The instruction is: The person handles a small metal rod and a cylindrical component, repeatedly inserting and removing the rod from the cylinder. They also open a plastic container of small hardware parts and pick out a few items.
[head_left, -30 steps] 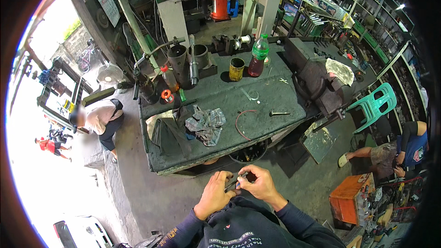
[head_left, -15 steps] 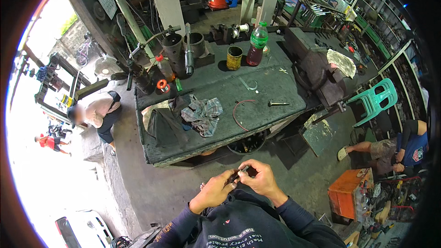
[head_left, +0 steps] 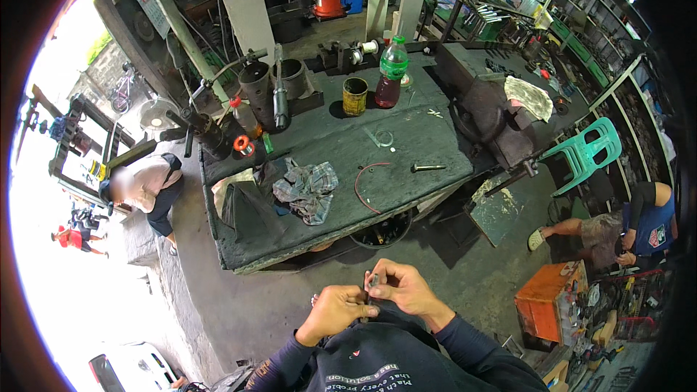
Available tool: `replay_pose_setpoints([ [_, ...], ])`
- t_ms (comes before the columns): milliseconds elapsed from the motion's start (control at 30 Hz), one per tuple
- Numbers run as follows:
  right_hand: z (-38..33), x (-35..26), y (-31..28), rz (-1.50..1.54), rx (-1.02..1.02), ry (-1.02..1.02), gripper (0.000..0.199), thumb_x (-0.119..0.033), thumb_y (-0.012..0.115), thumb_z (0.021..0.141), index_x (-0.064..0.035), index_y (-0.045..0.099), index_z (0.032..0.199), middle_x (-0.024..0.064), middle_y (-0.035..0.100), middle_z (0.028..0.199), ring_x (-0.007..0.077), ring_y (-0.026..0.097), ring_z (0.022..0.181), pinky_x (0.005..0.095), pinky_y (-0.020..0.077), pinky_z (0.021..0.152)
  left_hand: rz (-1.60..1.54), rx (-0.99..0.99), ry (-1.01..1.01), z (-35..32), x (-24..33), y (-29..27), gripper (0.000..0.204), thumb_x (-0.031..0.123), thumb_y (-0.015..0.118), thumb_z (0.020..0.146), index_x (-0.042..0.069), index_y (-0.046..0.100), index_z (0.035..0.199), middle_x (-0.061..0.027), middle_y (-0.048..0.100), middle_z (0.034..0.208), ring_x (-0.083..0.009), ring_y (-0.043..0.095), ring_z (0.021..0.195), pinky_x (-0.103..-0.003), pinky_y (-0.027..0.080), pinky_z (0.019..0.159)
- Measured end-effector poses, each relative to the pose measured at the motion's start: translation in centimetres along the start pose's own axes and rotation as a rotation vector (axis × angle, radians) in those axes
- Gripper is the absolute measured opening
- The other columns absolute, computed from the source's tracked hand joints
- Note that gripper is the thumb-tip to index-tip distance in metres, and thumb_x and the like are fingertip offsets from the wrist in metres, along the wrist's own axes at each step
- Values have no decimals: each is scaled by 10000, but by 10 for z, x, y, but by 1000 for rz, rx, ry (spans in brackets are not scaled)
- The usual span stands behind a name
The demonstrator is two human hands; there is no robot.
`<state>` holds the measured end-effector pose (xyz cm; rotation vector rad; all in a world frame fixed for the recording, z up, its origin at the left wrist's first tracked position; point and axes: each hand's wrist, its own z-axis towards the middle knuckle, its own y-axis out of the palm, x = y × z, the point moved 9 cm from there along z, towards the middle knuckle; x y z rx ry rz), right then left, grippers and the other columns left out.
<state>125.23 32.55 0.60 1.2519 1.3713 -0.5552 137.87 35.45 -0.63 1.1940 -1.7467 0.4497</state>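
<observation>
In front of my body, below the bench's near edge, both hands meet around a small dark rod-like part (head_left: 367,280). My left hand (head_left: 338,312) is closed on its lower end, thumb pressed against the fingers. My right hand (head_left: 404,290) pinches a small greyish metal piece (head_left: 374,281) at the upper end, against the rod. Fingers cover much of both pieces, so their exact kind does not show. On the dark workbench (head_left: 330,160) ahead lie a metal pin with a head (head_left: 428,168), a thin red hose (head_left: 359,190) and a crumpled checked rag (head_left: 312,192).
A rusty yellow can (head_left: 354,98) and a green-capped bottle of dark red liquid (head_left: 390,76) stand farther back. At the bench's right is a large vise (head_left: 501,127). A person (head_left: 646,225) sits at right near green stacked chairs (head_left: 584,156); another person (head_left: 149,185) bends at left.
The rod in my hands has turned from slanting to nearly upright. My right hand has shifted slightly down and left. The whole view has shifted a little, moving the bench leftward.
</observation>
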Motion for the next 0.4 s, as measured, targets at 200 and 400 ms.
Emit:
replay_pose_setpoints([
  [200, 2, 8, -22, -231, 379, -50, 346, -208, 888, 844, -45, 587, 895, -37, 501, 853, 58, 457, 759, 243, 421, 655, 286, 358, 57, 22, -13, -14, 296, 131, 893, 758, -32, 703, 915, -130, 779, 901, -85, 693, 799, -297, 558, 715],
  [400, 4, -10, -18, 69, -74, -70, 431, -303, 806, 928, -33, 638, 1219, 11, 526, 1193, 83, 546, 880, 242, 492, 760, 298, -8, 97, 34, 11, 11, 400, 114, 837, 854, 65, 743, 1240, -86, 789, 1016, -111, 701, 888, -307, 570, 828],
])
